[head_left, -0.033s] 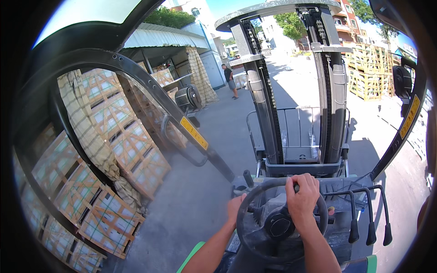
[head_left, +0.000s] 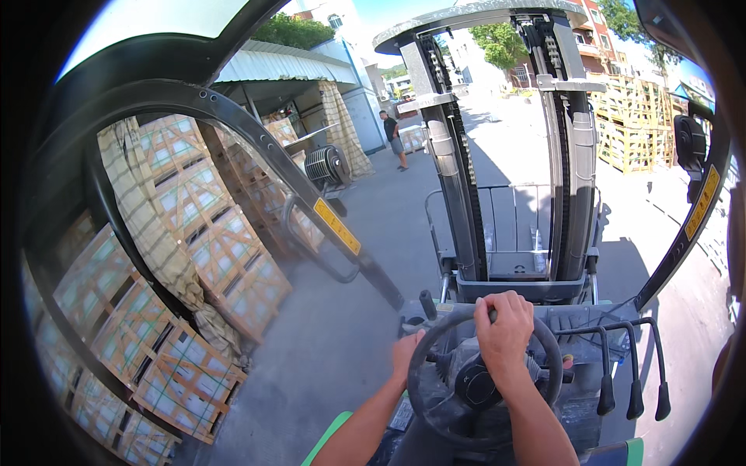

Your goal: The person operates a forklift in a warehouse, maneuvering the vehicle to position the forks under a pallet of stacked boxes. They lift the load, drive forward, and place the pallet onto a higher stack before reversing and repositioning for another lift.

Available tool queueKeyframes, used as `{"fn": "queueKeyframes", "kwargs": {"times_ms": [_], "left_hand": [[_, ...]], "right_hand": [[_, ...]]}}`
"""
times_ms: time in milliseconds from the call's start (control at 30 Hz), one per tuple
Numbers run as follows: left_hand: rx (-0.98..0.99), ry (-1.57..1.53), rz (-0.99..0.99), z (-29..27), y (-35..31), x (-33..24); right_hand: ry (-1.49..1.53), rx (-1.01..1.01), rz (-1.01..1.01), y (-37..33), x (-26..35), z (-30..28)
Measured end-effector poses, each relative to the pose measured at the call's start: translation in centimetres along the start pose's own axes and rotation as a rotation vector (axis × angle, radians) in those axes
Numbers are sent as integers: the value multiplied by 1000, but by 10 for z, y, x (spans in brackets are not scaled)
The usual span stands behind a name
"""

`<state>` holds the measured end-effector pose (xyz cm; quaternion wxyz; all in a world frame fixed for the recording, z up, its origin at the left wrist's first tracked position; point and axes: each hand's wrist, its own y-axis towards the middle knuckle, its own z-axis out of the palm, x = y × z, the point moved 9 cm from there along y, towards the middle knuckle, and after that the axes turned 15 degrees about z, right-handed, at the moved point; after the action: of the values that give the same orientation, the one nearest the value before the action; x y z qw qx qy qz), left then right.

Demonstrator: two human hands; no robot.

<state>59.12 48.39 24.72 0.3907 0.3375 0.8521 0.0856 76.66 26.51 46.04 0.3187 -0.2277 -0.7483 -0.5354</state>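
In front of me is the black, dusty steering wheel (head_left: 414,388) of a forklift. My right hand (head_left: 507,332) is closed around the dark spinner knob (head_left: 493,315) at the top of the rim; the hand covers most of the knob. Just outside the left rim, my left hand (head_left: 404,356) has its thumb up and its fingers curled out of sight; what it grips is hidden. A short black lever (head_left: 427,304) stands on the dash beyond it. Several black control levers (head_left: 635,398) hang to the right of the wheel, with no hand on them.
The mast (head_left: 454,186) rises ahead, with a load backrest (head_left: 513,206) beyond it. Stacked wooden crates (head_left: 190,380) line the left, beside a checked curtain (head_left: 155,210). A person (head_left: 393,140) stands near the shed. More crates (head_left: 633,124) stand at the far right.
My right hand has shifted slightly left with the knob as the wheel turns a little counter-clockwise. My left hand stays nearly where it was.
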Motion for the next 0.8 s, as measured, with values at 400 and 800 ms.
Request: {"fn": "queueKeyframes", "kwargs": {"times_ms": [400,800], "left_hand": [[184,-126,68,57,211,160],[134,-194,145,74,343,208]], "right_hand": [[-229,395,47,-155,-16,220],[-261,-184,23,109,-73,367]]}}
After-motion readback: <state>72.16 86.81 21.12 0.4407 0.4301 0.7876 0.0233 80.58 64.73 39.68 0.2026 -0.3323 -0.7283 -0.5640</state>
